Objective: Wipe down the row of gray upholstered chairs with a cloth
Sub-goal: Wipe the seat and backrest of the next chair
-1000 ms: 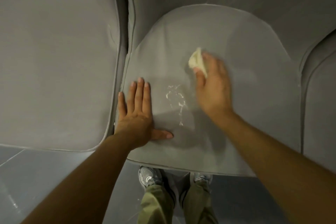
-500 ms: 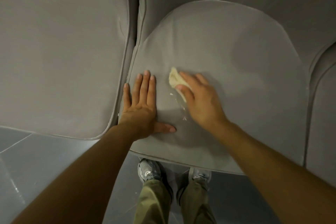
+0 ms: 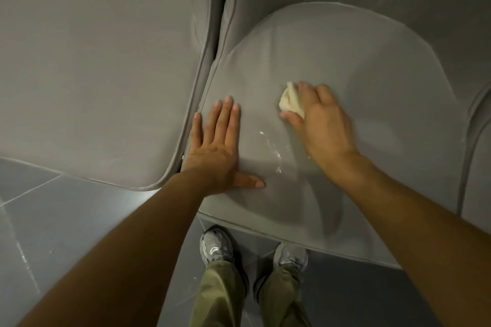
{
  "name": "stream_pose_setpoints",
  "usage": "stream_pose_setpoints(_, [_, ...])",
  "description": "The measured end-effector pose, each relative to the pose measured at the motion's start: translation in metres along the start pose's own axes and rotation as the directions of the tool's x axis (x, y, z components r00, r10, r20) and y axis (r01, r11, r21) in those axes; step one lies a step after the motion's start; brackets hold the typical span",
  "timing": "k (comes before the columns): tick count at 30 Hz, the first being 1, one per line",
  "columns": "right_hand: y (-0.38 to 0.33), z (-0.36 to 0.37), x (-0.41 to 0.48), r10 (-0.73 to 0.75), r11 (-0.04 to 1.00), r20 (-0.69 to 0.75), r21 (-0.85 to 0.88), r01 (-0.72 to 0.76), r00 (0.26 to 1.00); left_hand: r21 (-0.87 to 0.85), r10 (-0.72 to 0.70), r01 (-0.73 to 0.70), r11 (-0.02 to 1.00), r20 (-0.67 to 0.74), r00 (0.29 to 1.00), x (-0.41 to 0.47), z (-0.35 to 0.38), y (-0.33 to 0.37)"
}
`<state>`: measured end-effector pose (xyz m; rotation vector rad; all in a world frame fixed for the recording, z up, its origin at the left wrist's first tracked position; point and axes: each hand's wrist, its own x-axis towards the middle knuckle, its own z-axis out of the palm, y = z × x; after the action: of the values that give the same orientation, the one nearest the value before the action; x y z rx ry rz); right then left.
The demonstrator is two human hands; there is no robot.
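The cloth (image 3: 291, 101), gripped in the right hand (image 3: 322, 125), has been drawn away from the flat left hand (image 3: 218, 148) (white flecks (image 3: 276, 152) between them left unwiped).

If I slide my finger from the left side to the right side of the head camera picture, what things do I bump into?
Left gray chair seat → left hand → cloth → right hand → next gray chair at the edge.
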<state>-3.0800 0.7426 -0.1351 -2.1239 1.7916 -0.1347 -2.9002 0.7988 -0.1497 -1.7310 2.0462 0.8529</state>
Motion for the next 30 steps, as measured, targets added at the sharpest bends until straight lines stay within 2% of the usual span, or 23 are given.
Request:
stream_pose_setpoints(3, [-0.002, -0.003, 0.005, -0.051, 0.955, -0.098, 0.285, 0.077, 0.994, 0.001, 0.002, -0.002, 1.0, -0.02, 1.0, 0.0, 0.001, 0.0])
stream_pose_setpoints(4, [-0.002, -0.004, 0.009, -0.071, 0.95, -0.112, 0.295, 0.101, 0.991, 0.002, 0.002, -0.002, 1.0, -0.025, 1.0, 0.0, 0.001, 0.0])
stream_pose_setpoints(6, [0.001, -0.005, 0.015, -0.116, 0.973, -0.134, 0.186, 0.14, 0.984, 0.008, -0.001, 0.001, 1.0, -0.028, 1.0, 0.0, 0.002, 0.0])
stream_pose_setpoints(9, [0.005, -0.002, 0.02, -0.057, 0.991, -0.128, 0.109, 0.072, 0.99, 0.017, 0.0, 0.001, 1.0, -0.035, 0.999, 0.0, 0.003, 0.0])
stream_pose_setpoints(13, [0.0, 0.007, 0.015, -0.123, 0.98, -0.185, -0.179, 0.09, 0.975, 0.014, -0.001, 0.001, 1.0, -0.05, 0.999, 0.001, 0.004, -0.001])
stream_pose_setpoints(15, [-0.005, 0.007, 0.018, -0.086, 0.96, -0.159, -0.276, 0.039, 0.984, 0.019, -0.004, 0.005, 1.0, -0.054, 0.999, 0.001, 0.004, -0.001])
stream_pose_setpoints(17, [-0.006, 0.005, 0.024, 0.005, 0.958, -0.077, -0.285, -0.026, 0.997, 0.02, -0.004, 0.005, 1.0, -0.055, 0.998, 0.002, 0.005, -0.001])
stream_pose_setpoints(19, [-0.003, 0.003, 0.029, 0.012, 0.978, -0.083, -0.208, -0.029, 0.997, 0.02, 0.0, 0.001, 1.0, -0.057, 0.998, 0.003, 0.006, -0.002])
stream_pose_setpoints(21, [0.0, 0.005, 0.032, -0.029, 0.991, -0.151, -0.135, 0.009, 0.988, 0.018, 0.005, -0.004, 1.0, -0.064, 0.998, 0.003, 0.007, -0.003])
stream_pose_setpoints(24, [0.005, 0.016, 0.036, -0.085, 0.974, -0.244, -0.225, 0.029, 0.966, 0.011, 0.015, -0.014, 1.0, -0.077, 0.997, 0.003, 0.007, -0.004])
stream_pose_setpoints(27, [0.013, 0.021, 0.043, -0.132, 0.96, -0.261, -0.274, 0.058, 0.956, 0.006, 0.019, -0.019, 1.0, -0.088, 0.996, 0.003, 0.007, -0.004])
stream_pose_setpoints(30, [0.015, 0.024, 0.043, -0.212, 0.971, -0.272, -0.167, 0.171, 0.938, 0.009, 0.024, -0.024, 1.0, -0.091, 0.996, 0.002, 0.006, -0.003])
